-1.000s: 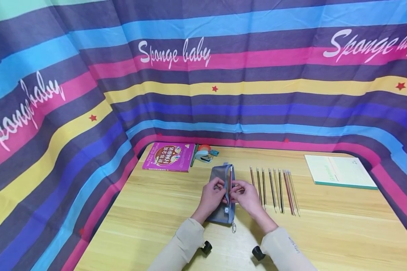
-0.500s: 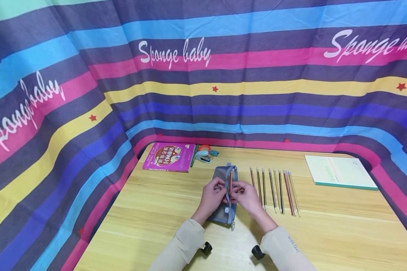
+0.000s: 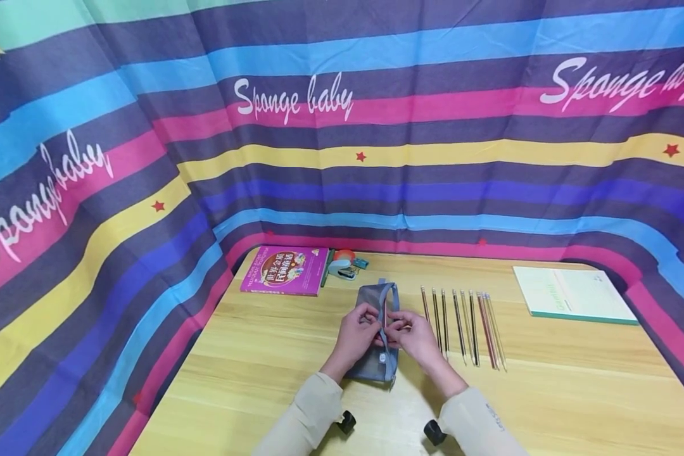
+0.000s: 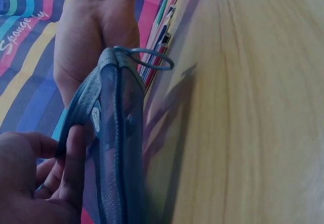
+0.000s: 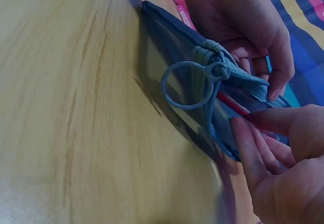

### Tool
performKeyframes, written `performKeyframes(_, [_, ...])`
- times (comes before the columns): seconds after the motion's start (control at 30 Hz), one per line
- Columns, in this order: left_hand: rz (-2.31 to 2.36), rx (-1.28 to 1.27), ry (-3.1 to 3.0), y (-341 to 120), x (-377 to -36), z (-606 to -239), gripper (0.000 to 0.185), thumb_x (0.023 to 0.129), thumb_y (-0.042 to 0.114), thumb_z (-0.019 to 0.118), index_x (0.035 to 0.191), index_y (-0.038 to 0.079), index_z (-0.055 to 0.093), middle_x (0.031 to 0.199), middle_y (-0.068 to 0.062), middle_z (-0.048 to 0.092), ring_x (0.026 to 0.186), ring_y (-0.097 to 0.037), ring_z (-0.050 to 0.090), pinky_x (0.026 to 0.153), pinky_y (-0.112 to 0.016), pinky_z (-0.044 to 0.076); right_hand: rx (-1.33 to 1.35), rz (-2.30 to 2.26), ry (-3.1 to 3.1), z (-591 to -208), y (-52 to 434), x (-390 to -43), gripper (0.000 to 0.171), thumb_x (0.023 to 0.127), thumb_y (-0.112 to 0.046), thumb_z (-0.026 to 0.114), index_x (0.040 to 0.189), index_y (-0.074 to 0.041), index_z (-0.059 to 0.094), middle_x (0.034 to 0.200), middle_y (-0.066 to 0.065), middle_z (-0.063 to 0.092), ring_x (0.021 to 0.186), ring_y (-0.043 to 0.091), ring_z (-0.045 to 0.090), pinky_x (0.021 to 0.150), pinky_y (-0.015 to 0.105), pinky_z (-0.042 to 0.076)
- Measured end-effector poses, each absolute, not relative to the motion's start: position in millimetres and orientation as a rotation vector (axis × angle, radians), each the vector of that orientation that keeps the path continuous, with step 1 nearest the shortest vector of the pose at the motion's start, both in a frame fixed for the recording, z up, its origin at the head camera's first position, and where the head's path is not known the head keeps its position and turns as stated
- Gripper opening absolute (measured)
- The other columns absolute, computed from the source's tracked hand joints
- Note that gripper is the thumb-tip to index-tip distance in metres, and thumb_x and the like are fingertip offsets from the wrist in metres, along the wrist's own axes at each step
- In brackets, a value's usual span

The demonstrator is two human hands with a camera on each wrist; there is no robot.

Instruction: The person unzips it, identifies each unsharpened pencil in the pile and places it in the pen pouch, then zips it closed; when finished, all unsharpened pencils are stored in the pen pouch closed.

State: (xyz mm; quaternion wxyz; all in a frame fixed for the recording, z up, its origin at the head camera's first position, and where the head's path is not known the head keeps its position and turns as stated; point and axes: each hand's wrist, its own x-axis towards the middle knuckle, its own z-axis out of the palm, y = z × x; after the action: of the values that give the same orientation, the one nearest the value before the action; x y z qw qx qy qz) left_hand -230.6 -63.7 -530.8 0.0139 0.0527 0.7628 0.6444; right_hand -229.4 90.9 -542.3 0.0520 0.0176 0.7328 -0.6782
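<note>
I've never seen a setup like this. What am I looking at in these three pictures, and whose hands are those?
No machine here: a person works bare-handed, wearing three cameras. The wide picture comes from the head; the close-ups from each wrist. On the light wooden table lie a purple book, a pale green notebook and a row of thin pencils. The left hand grips one edge of a grey-blue mesh pencil pouch; the right hand pinches a red pencil at its open zip.
</note>
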Motion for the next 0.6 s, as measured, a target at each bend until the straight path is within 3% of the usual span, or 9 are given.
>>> performKeyframes(0.2, [2.032, 0.153, 2.360, -65.9, -233.5, -535.7, 0.014, 0.090, -0.003, 0.067, 0.104, -0.001, 0.065, 0.088, -0.013, 0.067, 0.070, -0.040, 0.072, 0.063, -0.050, 0.067, 0.020, -2.080, 2.196, -539.3, 91.6, -229.2, 0.038, 0.086, 0.013, 0.071, 0.124, 0.010, 0.066, 0.093, 0.017, 0.066, 0.072, 0.021, 0.073, 0.072, 0.037, 0.069])
performKeyframes(0.43, [2.065, 0.185, 2.283, -64.7, -233.9, -534.5, 0.013, 0.091, -0.002, 0.067, 0.103, -0.003, 0.064, 0.085, -0.009, 0.065, 0.061, -0.017, 0.068, 0.061, -0.042, 0.068, 0.036, -2.072, 2.202, -540.9, 94.0, -230.8, 0.038, 0.085, 0.017, 0.069, 0.122, 0.010, 0.067, 0.094, 0.020, 0.066, 0.071, 0.020, 0.072, 0.070, 0.036, 0.069])
performKeyframes(0.6, [2.067, 0.183, 2.265, -64.6, -234.1, -533.1, 0.012, 0.091, -0.003, 0.066, 0.103, -0.004, 0.064, 0.083, -0.005, 0.064, 0.059, -0.011, 0.066, 0.059, -0.034, 0.067, 0.028, -2.039, 2.243, -542.5, 93.0, -231.8, 0.033, 0.085, 0.016, 0.070, 0.117, 0.010, 0.067, 0.093, 0.017, 0.066, 0.070, 0.020, 0.071, 0.068, 0.034, 0.068])
